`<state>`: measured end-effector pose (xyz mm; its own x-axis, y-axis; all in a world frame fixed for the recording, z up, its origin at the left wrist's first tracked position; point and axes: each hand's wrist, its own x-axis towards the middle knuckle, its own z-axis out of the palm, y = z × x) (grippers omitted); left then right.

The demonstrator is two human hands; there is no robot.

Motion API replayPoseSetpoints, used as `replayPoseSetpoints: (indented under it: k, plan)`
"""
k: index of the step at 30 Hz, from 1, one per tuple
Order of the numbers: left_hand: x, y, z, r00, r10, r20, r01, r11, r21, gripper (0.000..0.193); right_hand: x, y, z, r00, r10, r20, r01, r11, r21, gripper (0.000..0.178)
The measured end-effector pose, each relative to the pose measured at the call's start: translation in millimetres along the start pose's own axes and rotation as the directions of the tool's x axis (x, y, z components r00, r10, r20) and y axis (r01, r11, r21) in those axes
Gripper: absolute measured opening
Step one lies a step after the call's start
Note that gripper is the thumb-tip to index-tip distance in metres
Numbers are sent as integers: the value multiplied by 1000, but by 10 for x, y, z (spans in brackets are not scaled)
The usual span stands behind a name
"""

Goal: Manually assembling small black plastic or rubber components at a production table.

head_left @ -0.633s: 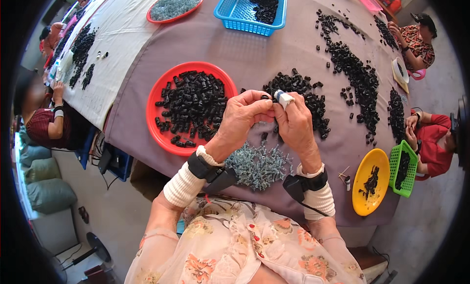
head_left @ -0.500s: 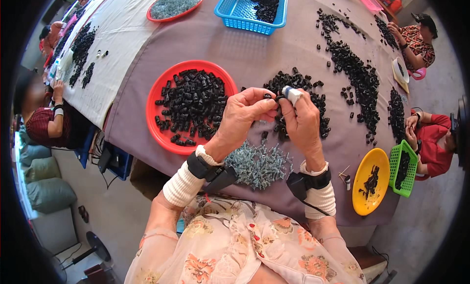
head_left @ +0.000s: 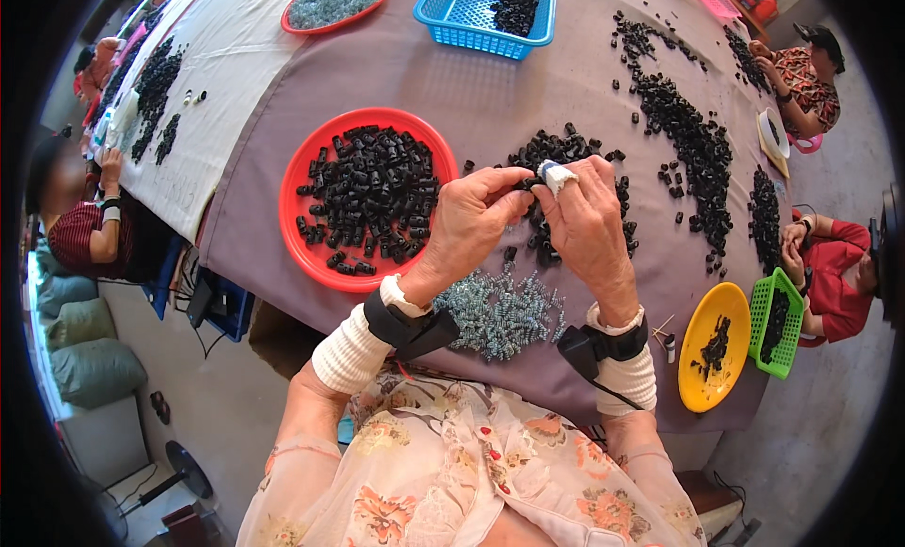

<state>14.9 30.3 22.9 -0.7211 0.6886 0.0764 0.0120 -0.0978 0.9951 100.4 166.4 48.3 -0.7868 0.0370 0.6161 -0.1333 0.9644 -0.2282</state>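
Note:
My left hand (head_left: 469, 222) pinches a small black cylindrical plastic part (head_left: 531, 182) between thumb and fingertips. The fingers of my right hand (head_left: 594, 228) are closed against the same part from the other side, and anything else in them is hidden. A white cloth finger cover (head_left: 558, 176) wraps one right finger. Just beyond my hands lies a heap of loose black parts (head_left: 558, 149). Nearer my body is a pile of small silvery-blue springs (head_left: 498, 316). To the left, a red plate (head_left: 290, 208) holds many black parts.
A blue basket (head_left: 471, 36) and a red tray of springs (head_left: 341, 2) stand at the far side. On the right are scattered black parts (head_left: 693, 151), a yellow plate (head_left: 693, 377) and a green basket (head_left: 787, 335). Other people sit around the table edges.
My fingertips have come closer together around the black part, and my right hand has tilted forward over it. The rest of the table looks the same.

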Motion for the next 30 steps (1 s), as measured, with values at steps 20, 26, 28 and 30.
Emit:
replayPoseSetpoints:
  k: [20,26,28,30]
  plan:
    - [-41,0,-18,1000,28,-12,-27,996,81,21,-12,11,-60,999,-25,-27,27,997,70,18]
    - [-32,24,-6,1000,2,-12,-1,997,80,21,-9,18,-56,998,-60,-5,60,997,44,19]
    - [-34,11,-7,1000,-1,-16,2,996,89,21,-16,18,-53,997,-78,29,78,997,12,18]
    - [-42,-22,-14,1000,6,-30,-4,997,77,21,-20,22,-29,994,-103,27,103,995,14,16]
